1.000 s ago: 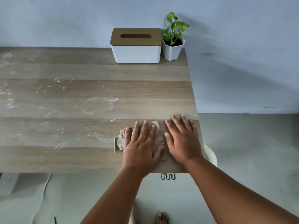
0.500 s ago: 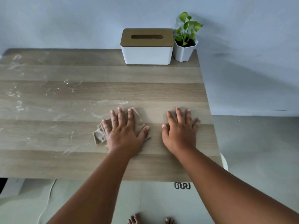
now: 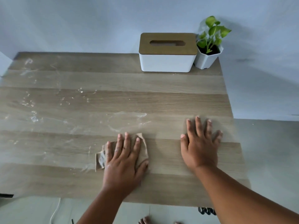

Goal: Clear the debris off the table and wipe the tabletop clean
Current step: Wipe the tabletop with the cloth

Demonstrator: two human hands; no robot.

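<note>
I'm in the wiping step. My left hand (image 3: pixel 123 160) lies flat, fingers straight and spread, pressing the crumpled brown paper cloth (image 3: pixel 142 153) onto the pale wood-grain desk (image 3: pixel 113 101), well in front of the white tissue box with the wooden lid (image 3: pixel 167 53). My right hand (image 3: pixel 199 146) rests open on bare wood, in front of that box and a little to its right; neither grip pinches anything. White powdery smears (image 3: pixel 53 117) cover the desk to the box's left and front-left. Next, I judge, the cloth must sweep leftward through them under firm, even pressure.
</note>
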